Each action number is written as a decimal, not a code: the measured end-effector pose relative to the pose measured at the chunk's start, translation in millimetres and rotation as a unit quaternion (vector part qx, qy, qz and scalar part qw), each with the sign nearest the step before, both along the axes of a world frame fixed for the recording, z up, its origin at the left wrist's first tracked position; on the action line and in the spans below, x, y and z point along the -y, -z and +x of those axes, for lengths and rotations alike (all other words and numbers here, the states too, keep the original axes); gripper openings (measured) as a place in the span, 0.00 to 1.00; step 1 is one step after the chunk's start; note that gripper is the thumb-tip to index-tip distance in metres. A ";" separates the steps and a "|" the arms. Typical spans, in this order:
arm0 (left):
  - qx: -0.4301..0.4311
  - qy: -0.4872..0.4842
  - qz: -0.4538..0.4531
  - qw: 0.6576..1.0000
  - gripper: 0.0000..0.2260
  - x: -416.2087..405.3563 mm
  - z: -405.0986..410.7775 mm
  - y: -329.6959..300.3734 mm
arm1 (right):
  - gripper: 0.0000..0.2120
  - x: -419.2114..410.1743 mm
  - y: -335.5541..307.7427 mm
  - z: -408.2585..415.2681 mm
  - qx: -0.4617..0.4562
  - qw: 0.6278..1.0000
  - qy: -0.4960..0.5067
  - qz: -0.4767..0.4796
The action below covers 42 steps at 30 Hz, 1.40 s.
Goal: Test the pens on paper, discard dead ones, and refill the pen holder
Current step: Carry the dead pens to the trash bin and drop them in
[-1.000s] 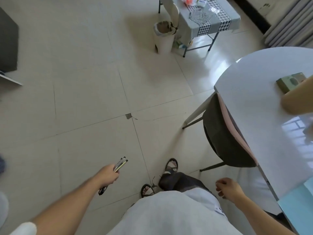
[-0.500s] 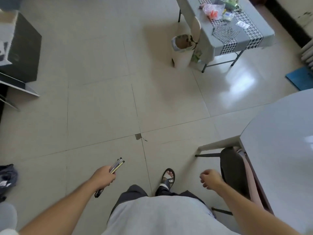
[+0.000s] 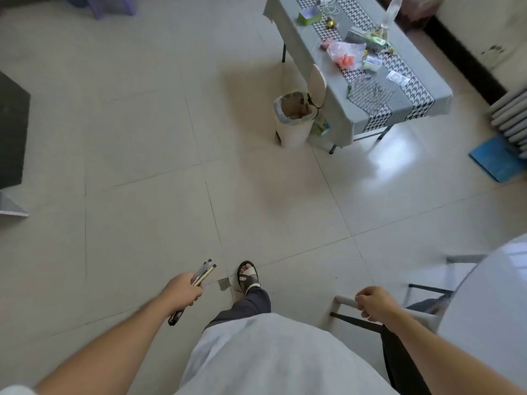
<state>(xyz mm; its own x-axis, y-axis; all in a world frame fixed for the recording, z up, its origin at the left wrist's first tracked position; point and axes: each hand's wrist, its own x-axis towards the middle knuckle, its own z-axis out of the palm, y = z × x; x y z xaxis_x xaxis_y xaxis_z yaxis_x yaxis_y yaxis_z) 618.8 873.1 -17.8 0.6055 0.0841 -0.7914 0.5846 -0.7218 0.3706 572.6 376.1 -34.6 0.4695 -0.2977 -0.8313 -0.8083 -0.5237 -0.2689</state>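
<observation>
Several pens (image 3: pixel 203 274) gripped in left hand (image 3: pixel 182 292) fingers; right hand (image 3: pixel 373 302) curled, empty; bin (image 3: pixel 293 121) nearer than before.

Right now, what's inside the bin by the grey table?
The bin stands open, lid tipped back, with a liner bag folded over its rim. Brownish waste shows near the top; what it is, and anything beneath it, is hidden.

three pens (image 3: pixel 203 272) (bunched), one bin (image 3: pixel 293 122)
</observation>
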 end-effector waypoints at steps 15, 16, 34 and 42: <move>0.002 0.096 0.013 0.995 0.05 63.8 360.1 -17.3 | 0.05 37.8 -5.4 256.3 0.047 0.994 0.089 0.027; 0.002 0.093 0.016 0.995 0.05 71.5 379.5 -16.6 | 0.05 43.7 -0.7 278.7 0.050 0.994 0.090 0.032; 0.023 0.130 0.066 0.989 0.07 180.5 714.3 -7.2 | 0.06 125.5 4.4 649.0 0.065 0.992 0.088 0.057; -0.019 0.215 0.024 0.976 0.08 241.3 879.4 37.8 | 0.05 112.3 4.6 730.1 0.035 0.992 0.122 0.012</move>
<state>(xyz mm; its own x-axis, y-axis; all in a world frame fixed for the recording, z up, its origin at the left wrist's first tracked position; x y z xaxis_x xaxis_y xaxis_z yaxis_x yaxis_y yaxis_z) 1498.2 631.9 -55.6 0.5638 -0.1338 -0.8150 0.2363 -0.9194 0.3145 1302.7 263.8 -39.2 0.4426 -0.3910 -0.8070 -0.8893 -0.3071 -0.3389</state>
